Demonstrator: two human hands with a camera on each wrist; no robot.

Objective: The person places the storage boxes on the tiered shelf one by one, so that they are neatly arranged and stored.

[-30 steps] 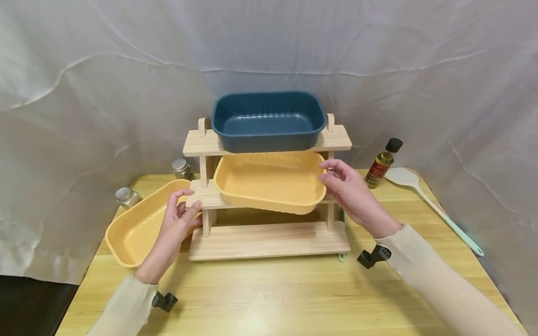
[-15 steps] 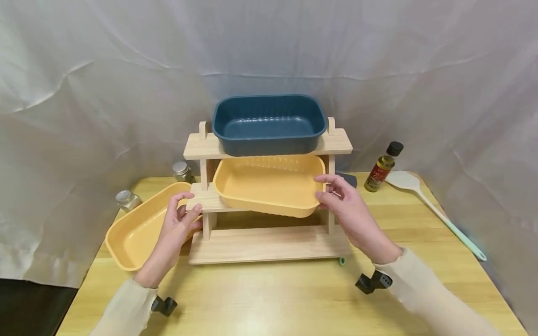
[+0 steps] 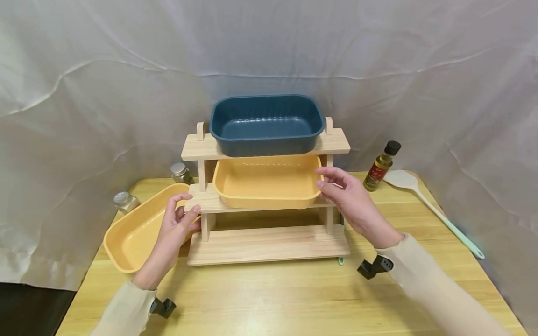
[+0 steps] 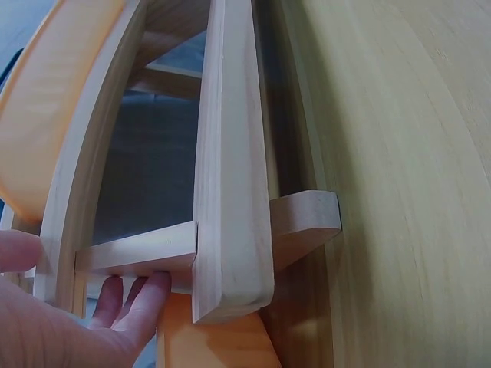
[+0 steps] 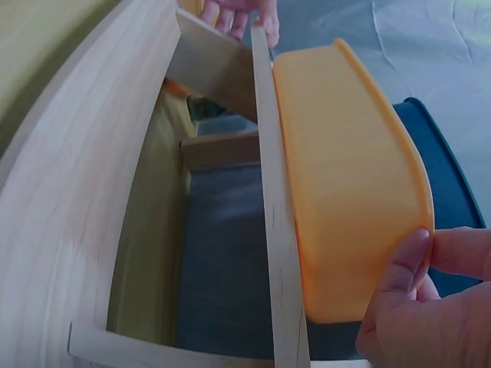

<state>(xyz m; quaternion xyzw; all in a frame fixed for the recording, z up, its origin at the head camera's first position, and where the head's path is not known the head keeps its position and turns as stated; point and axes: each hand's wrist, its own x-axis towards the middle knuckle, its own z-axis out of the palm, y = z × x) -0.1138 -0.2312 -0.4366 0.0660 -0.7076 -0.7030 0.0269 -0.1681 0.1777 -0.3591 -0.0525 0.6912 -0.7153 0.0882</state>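
Note:
A three-tier wooden rack point(image 3: 269, 245) stands on the table. My left hand point(image 3: 169, 240) grips the left end of its middle shelf, thumb over the board and fingers under it at the side support in the left wrist view. On that shelf sits a yellow plastic bin point(image 3: 268, 182), its long side nearly in line with the shelf's front edge. My right hand point(image 3: 356, 205) pinches the bin's right rim; in the right wrist view the thumb point(image 5: 406, 257) presses on its outer wall. A dark blue bin point(image 3: 267, 126) rests on the top shelf.
Left of the rack, a second yellow bin point(image 3: 136, 238) lies partly behind my left hand. Two lidded glass jars stand near it, one in front point(image 3: 126, 201) and one behind point(image 3: 181, 172). At right are an oil bottle point(image 3: 381, 167) and a white, green-handled turner point(image 3: 435, 207).
The front right corner of the middle bin, which jutted forward, has gone back, so the bin now sits straighter. My right hand moved with it; my left hand kept its grip on the shelf.

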